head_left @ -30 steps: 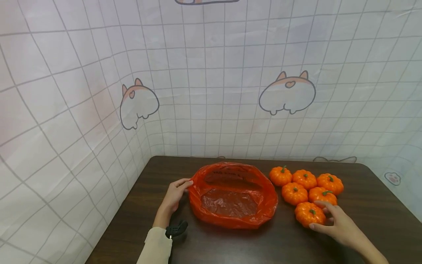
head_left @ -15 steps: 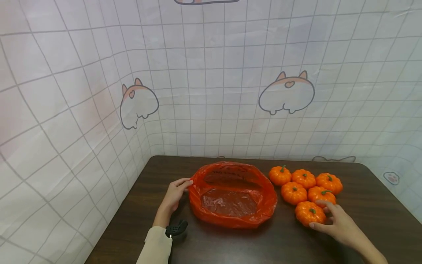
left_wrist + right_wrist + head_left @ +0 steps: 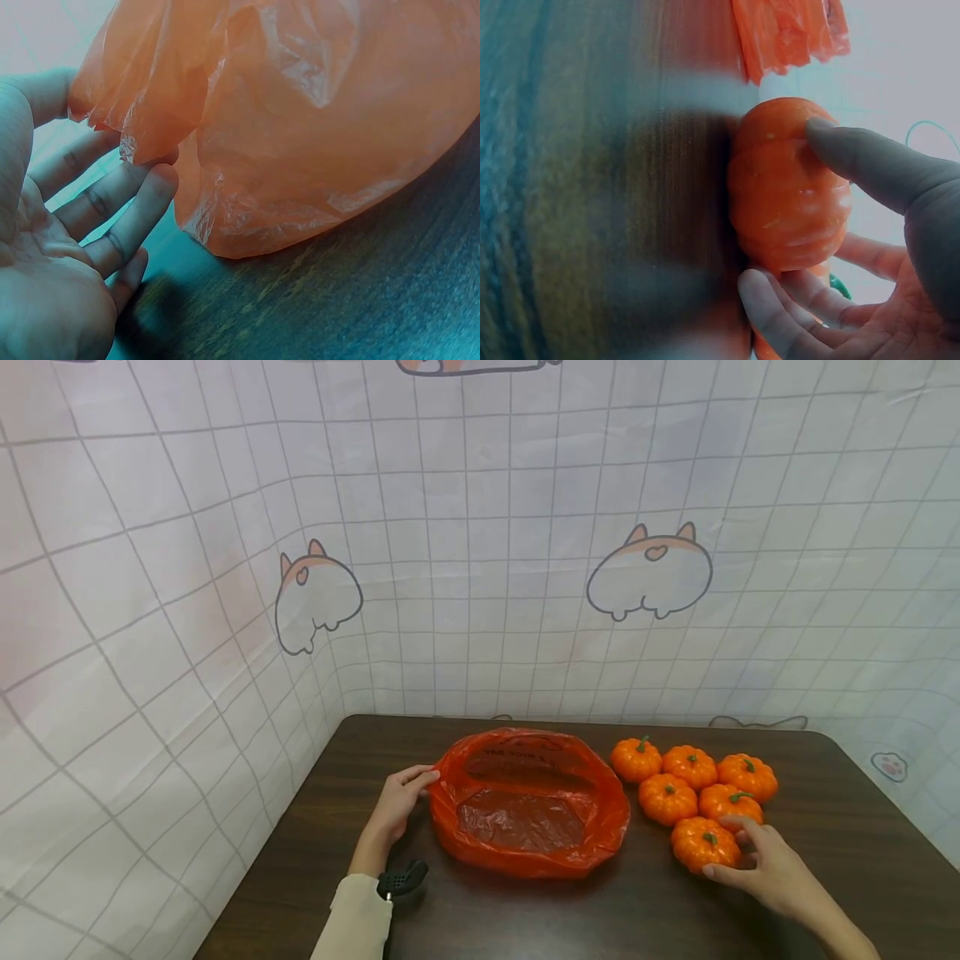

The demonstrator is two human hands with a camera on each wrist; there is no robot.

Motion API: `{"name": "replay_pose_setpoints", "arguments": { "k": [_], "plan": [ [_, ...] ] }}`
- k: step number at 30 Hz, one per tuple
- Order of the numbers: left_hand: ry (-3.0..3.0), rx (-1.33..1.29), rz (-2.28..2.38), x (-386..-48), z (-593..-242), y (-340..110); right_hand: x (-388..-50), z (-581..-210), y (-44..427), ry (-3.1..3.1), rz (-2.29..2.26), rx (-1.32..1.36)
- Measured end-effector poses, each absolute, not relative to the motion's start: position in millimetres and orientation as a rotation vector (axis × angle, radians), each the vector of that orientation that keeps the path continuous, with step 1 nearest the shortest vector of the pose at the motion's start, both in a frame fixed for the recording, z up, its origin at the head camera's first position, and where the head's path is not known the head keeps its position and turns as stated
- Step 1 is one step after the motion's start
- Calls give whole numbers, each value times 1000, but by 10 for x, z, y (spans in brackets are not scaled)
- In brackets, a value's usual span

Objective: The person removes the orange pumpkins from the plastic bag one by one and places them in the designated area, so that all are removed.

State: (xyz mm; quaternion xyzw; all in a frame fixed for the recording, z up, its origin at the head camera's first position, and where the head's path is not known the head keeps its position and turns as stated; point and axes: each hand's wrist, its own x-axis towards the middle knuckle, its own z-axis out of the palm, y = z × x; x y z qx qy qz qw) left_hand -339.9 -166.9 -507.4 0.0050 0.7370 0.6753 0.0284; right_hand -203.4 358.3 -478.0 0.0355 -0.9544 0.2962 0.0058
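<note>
A red plastic bag [image 3: 517, 860] stands on the table with its mouth spread wide. My left hand [image 3: 393, 806] pinches the bag's left rim; in the left wrist view the thumb and fingers [image 3: 131, 217] lie on either side of the bag's folded edge. To the right, my right hand [image 3: 780, 872] holds the nearest small orange pumpkin [image 3: 703, 843], which rests on the table. In the right wrist view the thumb lies on one side of this pumpkin [image 3: 787, 195] and the fingers on the other.
Several more orange pumpkins [image 3: 669, 799] sit close together behind the held one, right of the bag. The dark wooden table [image 3: 465, 918] backs onto a white gridded curtain [image 3: 487, 593] with cartoon prints. A black wrist device [image 3: 402, 881] is on the left wrist.
Both hands keep their hold on the bag rim and the pumpkin. Only a very slight shift of the head view shows.
</note>
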Motion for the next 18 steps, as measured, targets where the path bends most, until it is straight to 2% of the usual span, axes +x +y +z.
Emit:
{"name": "replay_pose_setpoints", "arguments": {
  "k": [13, 18],
  "plan": [
    [2269, 48, 2070, -3432, -5058, -1712, -2029, -4635, 3660, -2973, 986, 19],
    [2266, 82, 2061, -3425, -5012, -1754, -2003, -4570, 3641, -2847, 961, 61]
  ]
}}
